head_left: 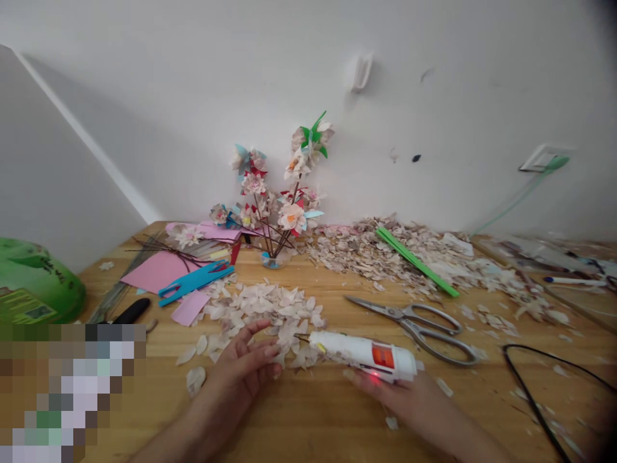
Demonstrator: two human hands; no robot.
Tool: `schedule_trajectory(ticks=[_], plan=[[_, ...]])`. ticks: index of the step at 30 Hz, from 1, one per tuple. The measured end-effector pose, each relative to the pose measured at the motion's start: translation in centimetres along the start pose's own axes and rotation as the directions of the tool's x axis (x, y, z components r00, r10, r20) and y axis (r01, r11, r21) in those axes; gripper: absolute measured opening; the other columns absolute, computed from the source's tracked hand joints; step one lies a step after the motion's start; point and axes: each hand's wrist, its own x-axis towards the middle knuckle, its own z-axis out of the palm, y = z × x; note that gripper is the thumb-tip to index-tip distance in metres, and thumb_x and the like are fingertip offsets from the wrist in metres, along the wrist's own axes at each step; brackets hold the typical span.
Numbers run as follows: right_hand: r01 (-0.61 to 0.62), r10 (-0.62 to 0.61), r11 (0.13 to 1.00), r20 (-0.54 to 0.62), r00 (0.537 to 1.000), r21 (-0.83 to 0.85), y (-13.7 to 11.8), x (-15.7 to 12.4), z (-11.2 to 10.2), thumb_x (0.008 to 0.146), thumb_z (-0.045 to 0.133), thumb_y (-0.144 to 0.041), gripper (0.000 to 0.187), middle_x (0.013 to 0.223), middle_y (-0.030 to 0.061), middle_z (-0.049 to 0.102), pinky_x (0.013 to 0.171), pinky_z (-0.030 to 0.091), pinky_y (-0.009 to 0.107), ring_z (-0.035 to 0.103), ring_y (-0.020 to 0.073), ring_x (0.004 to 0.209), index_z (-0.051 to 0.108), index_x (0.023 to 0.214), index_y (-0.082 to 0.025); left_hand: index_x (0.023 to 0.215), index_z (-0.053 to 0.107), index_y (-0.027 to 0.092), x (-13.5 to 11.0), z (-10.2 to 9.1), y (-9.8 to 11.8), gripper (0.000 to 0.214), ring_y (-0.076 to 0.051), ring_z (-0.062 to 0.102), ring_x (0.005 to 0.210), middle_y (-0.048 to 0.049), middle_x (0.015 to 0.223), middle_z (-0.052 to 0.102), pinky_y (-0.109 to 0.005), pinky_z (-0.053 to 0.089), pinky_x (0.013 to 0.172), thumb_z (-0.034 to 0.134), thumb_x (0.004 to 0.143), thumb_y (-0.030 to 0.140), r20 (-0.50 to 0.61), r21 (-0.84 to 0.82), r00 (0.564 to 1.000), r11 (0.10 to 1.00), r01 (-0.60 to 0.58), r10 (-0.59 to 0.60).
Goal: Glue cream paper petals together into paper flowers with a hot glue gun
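Note:
My right hand [385,392] is wrapped round a white hot glue gun [347,350] with an orange label and a small red light. Its thin metal nozzle points left, towards my left hand [250,363]. That hand is open, fingers curved and apart, with nothing visible between them. Just beyond my left fingers lies a loose heap of pale dried petals [263,305]; the nozzle tip is above its near edge. Grey metal scissors [414,321] rest to the right, behind the glue gun, blades pointing left.
Handmade flowers on twigs [292,218] stand in a small clear holder [273,260] near the wall. Pink paper [157,276] and blue strips [195,281] lie left. A green strip [417,260] crosses a petal pile [347,251]. A black cable [530,392] loops at right.

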Motion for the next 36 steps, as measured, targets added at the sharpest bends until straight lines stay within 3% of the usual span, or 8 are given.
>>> schedule_trajectory(ticks=[5,11,16,19,23,26,29,36], plan=[[0.037,-0.036,0.998,0.033,0.999,-0.049,0.5,-0.1,-0.7,0.070,0.063,-0.049,0.031,0.079,0.0030,0.074,0.071,0.056,0.030,0.068,0.0243,0.077,0.070,0.082,-0.021,0.103,0.055,0.018,-0.3,0.1,0.3,0.050,-0.013,0.064,0.065,-0.0011,0.072,0.068,-0.021,0.050,0.060,0.076,0.059,0.010,0.026,-0.010,0.999,1.000,0.019,-0.019],[-0.037,0.037,0.999,-0.034,0.999,-0.010,1.0,-0.4,-0.4,0.064,0.067,-0.051,0.039,0.085,0.0049,0.074,0.075,0.056,0.033,0.068,0.0256,0.081,0.069,0.088,-0.020,0.106,0.052,0.018,-0.5,0.2,0.4,0.052,-0.011,0.062,0.064,-0.0013,0.073,0.068,-0.021,0.050,0.060,0.076,0.060,0.010,0.028,0.012,0.999,1.000,0.020,-0.021],[0.018,-0.017,0.998,0.034,0.999,-0.052,0.5,-0.1,-0.1,0.068,0.063,-0.053,0.037,0.082,0.0031,0.075,0.068,0.057,0.029,0.068,0.0244,0.077,0.070,0.087,-0.022,0.106,0.054,0.017,-0.5,0.2,0.3,0.053,-0.012,0.064,0.066,-0.0016,0.074,0.068,-0.022,0.051,0.061,0.077,0.059,0.010,0.026,0.001,0.999,1.000,0.022,-0.022],[0.009,-0.008,0.999,0.007,1.000,-0.032,0.5,0.1,-0.2,0.068,0.063,-0.053,0.035,0.082,0.0018,0.075,0.069,0.057,0.028,0.068,0.0242,0.079,0.070,0.085,-0.022,0.105,0.055,0.018,-0.5,0.1,0.2,0.051,-0.012,0.064,0.063,-0.0016,0.072,0.069,-0.021,0.050,0.059,0.076,0.059,0.010,0.032,-0.006,0.999,1.000,0.024,-0.024],[0.002,0.000,0.995,0.019,1.000,-0.102,1.8,1.3,-1.5,0.074,0.060,-0.047,0.032,0.082,0.0032,0.074,0.071,0.057,0.033,0.068,0.0257,0.079,0.070,0.085,-0.019,0.104,0.056,0.018,-0.4,0.1,0.2,0.047,-0.011,0.064,0.061,-0.0010,0.070,0.069,-0.021,0.051,0.059,0.073,0.062,0.007,0.026,-0.022,0.999,1.000,0.021,-0.020],[0.040,-0.040,0.988,0.002,0.999,-0.148,3.1,2.8,-3.1,0.074,0.062,-0.043,0.034,0.097,0.0060,0.072,0.085,0.051,0.039,0.066,0.0270,0.092,0.068,0.096,-0.017,0.103,0.056,0.018,-0.5,0.1,0.2,0.044,-0.013,0.066,0.066,-0.0007,0.071,0.069,-0.020,0.052,0.058,0.071,0.063,0.006,0.026,-0.022,0.999,1.000,0.019,-0.019],[0.018,-0.020,0.993,-0.010,1.000,-0.119,4.1,4.0,-4.3,0.073,0.064,-0.044,0.038,0.102,0.0084,0.071,0.085,0.051,0.040,0.065,0.0272,0.093,0.067,0.098,-0.015,0.103,0.055,0.018,-0.5,0.1,0.3,0.042,-0.012,0.066,0.065,-0.0006,0.070,0.069,-0.019,0.052,0.058,0.069,0.065,0.004,0.031,-0.017,0.999,1.000,0.016,-0.016],[-0.002,0.010,0.993,0.065,0.998,-0.116,5.2,4.7,-4.7,0.072,0.065,-0.044,0.039,0.103,0.0087,0.070,0.089,0.048,0.041,0.064,0.0263,0.096,0.065,0.098,-0.015,0.104,0.051,0.017,-0.4,0.1,0.5,0.039,-0.011,0.067,0.067,-0.0015,0.072,0.069,-0.018,0.054,0.059,0.064,0.071,0.002,0.031,-0.006,1.000,1.000,0.004,-0.004]])
